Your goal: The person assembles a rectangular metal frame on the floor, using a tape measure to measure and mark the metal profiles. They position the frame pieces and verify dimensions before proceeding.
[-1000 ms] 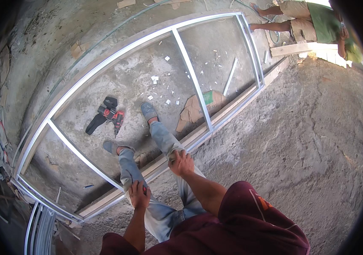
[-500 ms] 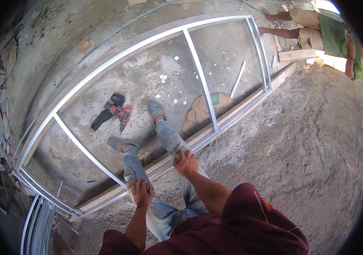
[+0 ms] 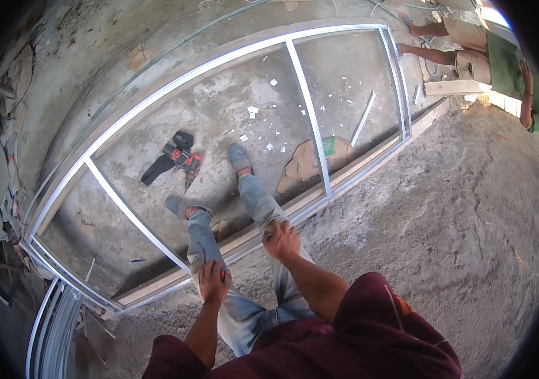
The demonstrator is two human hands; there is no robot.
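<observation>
My left hand [image 3: 213,282] rests on my left knee, its fingers over the jeans. A small red and dark item [image 3: 223,276] shows by its thumb side; most of it is hidden under the hand, so its kind is unclear. On my right knee lies my right hand [image 3: 281,240], fingers draped apart over the denim and holding nothing visible. Both feet stand inside a large silver metal frame [image 3: 307,110] with crossbars, which lies on wooden boards [image 3: 304,201]. Left of my feet, a red and black cordless drill [image 3: 187,163] with black straps sits on the concrete.
White scraps [image 3: 253,111], torn cardboard [image 3: 301,165] and a loose metal strip [image 3: 363,119] lie within the frame. Metal profiles [image 3: 52,331] are stacked at lower left. A person in a green shirt [image 3: 504,63] is at upper right, near a wooden plank [image 3: 456,87].
The view has shifted slightly, so the frame and drill appear a little farther right. Both hands stay on my knees.
</observation>
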